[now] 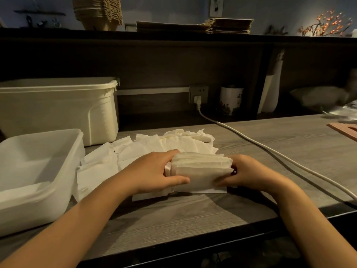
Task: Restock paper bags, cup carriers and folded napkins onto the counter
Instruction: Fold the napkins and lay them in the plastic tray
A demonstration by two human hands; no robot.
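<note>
Head view. The fingertips of both hands are hidden behind the held stack. A pink flat item point(343, 130) is cut off at the right edge, and a pale object point(318, 97) behind it is too blurred to identify. On the dark upper shelf, a stack of brown pulp cup carriers point(96, 12) is cropped at the top, and flat brown paper bags point(228, 26) are seen dimly.

The left hand point(152, 171) is curled round the left end of a thick stack of white folded napkins point(202, 171), with the thumb laid across the near face. The right hand point(251, 173) is clamped on the right end, thumb in front. The stack is held on edge, its lower edge touching the grey wood-grain counter point(193, 213); the top edges are uneven.

More loose white napkins point(135, 149) are fanned flat behind and to the left. A translucent white plastic tub point(77, 151) is placed left of them, with a cream lidded bin point(58, 109) behind it. A white cable point(270, 151) is run across the counter on the right.
</note>
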